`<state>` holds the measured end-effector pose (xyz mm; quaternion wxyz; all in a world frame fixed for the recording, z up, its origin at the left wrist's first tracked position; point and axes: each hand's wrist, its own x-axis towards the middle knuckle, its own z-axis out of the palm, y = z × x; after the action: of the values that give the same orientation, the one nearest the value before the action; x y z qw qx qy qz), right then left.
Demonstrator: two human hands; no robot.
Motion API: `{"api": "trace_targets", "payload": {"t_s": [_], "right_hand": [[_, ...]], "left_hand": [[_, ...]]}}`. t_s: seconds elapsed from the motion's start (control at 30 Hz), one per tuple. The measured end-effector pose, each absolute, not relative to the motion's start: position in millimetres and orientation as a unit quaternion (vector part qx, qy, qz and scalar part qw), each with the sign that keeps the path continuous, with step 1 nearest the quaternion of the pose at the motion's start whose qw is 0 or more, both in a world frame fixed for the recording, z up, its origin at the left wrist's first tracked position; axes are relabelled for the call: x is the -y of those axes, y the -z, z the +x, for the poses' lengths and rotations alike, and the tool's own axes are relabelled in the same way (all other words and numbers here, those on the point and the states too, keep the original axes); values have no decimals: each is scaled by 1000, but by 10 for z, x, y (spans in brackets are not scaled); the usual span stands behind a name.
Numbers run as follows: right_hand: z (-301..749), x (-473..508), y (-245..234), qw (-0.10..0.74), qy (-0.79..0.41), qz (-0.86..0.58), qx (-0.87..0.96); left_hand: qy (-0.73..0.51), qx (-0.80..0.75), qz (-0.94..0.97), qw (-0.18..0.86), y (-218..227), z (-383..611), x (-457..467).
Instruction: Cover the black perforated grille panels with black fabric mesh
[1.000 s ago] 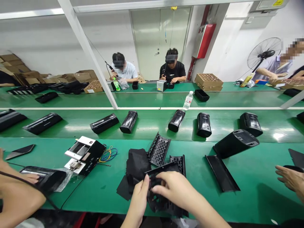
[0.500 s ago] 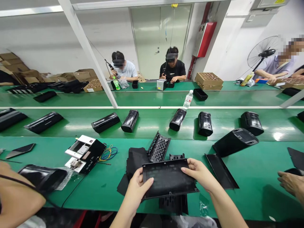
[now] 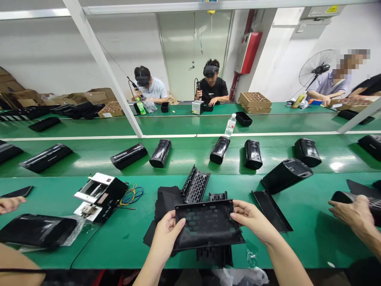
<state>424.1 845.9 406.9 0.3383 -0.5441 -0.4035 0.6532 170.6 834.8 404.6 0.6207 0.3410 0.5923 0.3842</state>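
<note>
My left hand (image 3: pixel 169 232) grips the left end of a black plastic grille panel (image 3: pixel 208 224), thumb on its inner face. The right hand (image 3: pixel 250 222) pinches the upper right corner of the same panel between thumb and fingers. Slots show faintly through its dark inner surface, and small tabs run along its edges. Behind the panel stands a slotted black grille shell (image 3: pixel 195 184). Another slotted piece (image 3: pixel 216 256) lies partly hidden below the panel. Thin black sheets (image 3: pixel 162 202) are stacked to the left, partly covered by my hand and the panel.
A black speaker-like housing (image 3: pixel 287 174) and a flat black panel (image 3: pixel 272 210) lie to the right. A white-and-black machine (image 3: pixel 101 194) with coiled wires stands left. Glossy black housings (image 3: pixel 220 150) line the green belt. Co-workers' hands (image 3: pixel 354 214) show at both sides.
Both my hands keep hold of the panel, and slots now show through it. The view has shifted slightly. At right, a co-worker's hand now rests on a black slotted piece; another hand appears at left.
</note>
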Motion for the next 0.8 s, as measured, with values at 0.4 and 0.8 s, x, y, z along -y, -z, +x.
{"api": "trace_targets", "payload": {"t_s": [0.4, 0.8], "right_hand": [[4350, -8389, -3928, 362, -635, -538, 419], [4506, -8300, -3505, 440, -620, -567, 317]], "left_hand": [[-350, -597, 355, 629, -4166, 1711, -8426], [-326, -639, 364, 595, -3826, 1677, -8555]]}}
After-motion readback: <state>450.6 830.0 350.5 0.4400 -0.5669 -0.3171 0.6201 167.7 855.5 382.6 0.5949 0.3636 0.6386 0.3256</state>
